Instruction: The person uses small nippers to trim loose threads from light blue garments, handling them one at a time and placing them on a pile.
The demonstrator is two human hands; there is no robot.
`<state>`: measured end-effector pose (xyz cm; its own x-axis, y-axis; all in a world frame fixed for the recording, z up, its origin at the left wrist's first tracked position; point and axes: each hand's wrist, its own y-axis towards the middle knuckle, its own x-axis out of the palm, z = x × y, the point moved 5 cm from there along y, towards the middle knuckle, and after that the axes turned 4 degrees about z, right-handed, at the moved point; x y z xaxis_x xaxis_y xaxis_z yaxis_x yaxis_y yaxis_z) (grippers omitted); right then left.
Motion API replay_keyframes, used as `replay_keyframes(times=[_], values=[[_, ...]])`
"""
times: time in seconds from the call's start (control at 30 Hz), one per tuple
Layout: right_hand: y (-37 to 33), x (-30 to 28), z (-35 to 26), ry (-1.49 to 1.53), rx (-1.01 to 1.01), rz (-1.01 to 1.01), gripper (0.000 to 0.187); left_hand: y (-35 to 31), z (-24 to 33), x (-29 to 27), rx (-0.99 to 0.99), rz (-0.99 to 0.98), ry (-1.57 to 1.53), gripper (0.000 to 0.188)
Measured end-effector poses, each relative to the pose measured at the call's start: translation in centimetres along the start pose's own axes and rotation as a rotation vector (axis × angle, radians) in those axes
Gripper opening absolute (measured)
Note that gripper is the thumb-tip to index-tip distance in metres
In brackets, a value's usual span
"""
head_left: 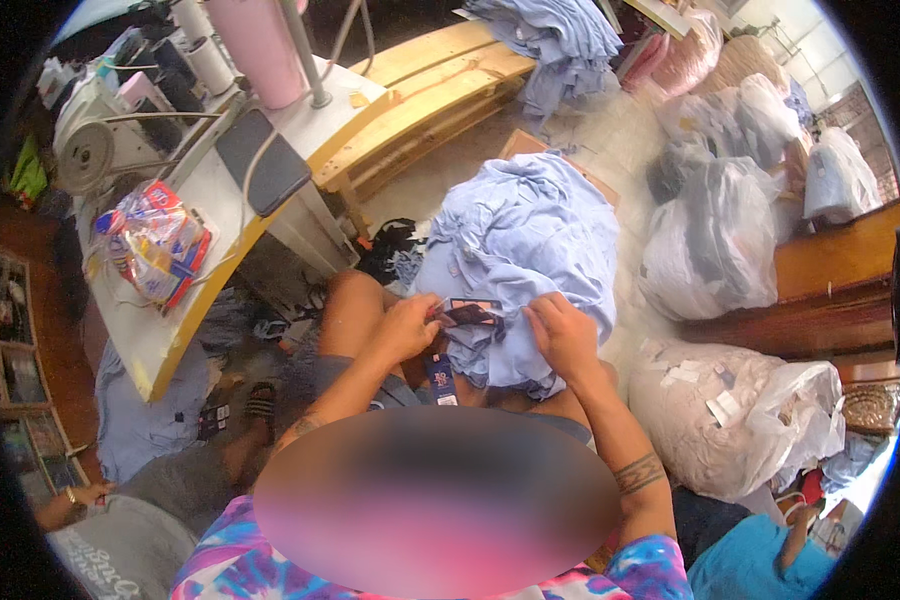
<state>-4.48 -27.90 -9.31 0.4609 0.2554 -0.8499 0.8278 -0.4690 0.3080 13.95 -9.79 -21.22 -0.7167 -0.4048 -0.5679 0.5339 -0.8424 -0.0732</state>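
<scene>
In front of my lap is a heaped light-blue garment pile (530, 220). My left hand (408, 330) is closed at the pile's near left edge, on something small with a bit of red that I cannot make out. Close to its fingertips are dark hang tags (473, 312) with lighter printed panels, lying against the cloth. Another hang tag (441, 380), dark blue, dangles below between my knees. To the right of the tags, my right hand (560, 335) pinches the light-blue cloth, its fingers pressed together.
At the left stands a sewing table (225, 265) with a bread bag (155, 245) and thread cones (208, 65). A wooden bench (420, 85) holds more blue garments (560, 45). Stuffed plastic bags (715, 235) line the right side. Other people sit at both lower corners.
</scene>
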Motion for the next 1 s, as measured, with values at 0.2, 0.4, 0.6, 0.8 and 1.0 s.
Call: replay_keyframes(times=[0.2, 0.4, 0.6, 0.8, 1.0], values=[[-0.3, -4.2, -0.6, 0.16, 0.219, 0.139, 0.014, -1.3, 0.6, -1.9, -0.016, -0.215, 0.125, 0.039], [-0.9, -7.5, -2.7, 0.222, 0.216, 0.198, 0.024, -6.2, 7.1, -10.4, 0.143, -0.197, -0.223, 0.04], [0.2, -5.8, -5.9, 0.474, 0.168, 0.043, 0.04, -8.3, 15.6, -12.1, -0.03, -0.188, -1.231, 0.043], [4.0, -13.1, 10.5, 0.17, 0.127, 0.36, 0.052, -6.3, 11.2, -10.1, -0.313, 0.118, -1.091, 0.024], [8.1, -13.0, 1.9, 0.003, -0.136, 0.206, 0.043, -11.7, 7.4, -11.7, -0.454, 0.196, -1.158, 0.035]])
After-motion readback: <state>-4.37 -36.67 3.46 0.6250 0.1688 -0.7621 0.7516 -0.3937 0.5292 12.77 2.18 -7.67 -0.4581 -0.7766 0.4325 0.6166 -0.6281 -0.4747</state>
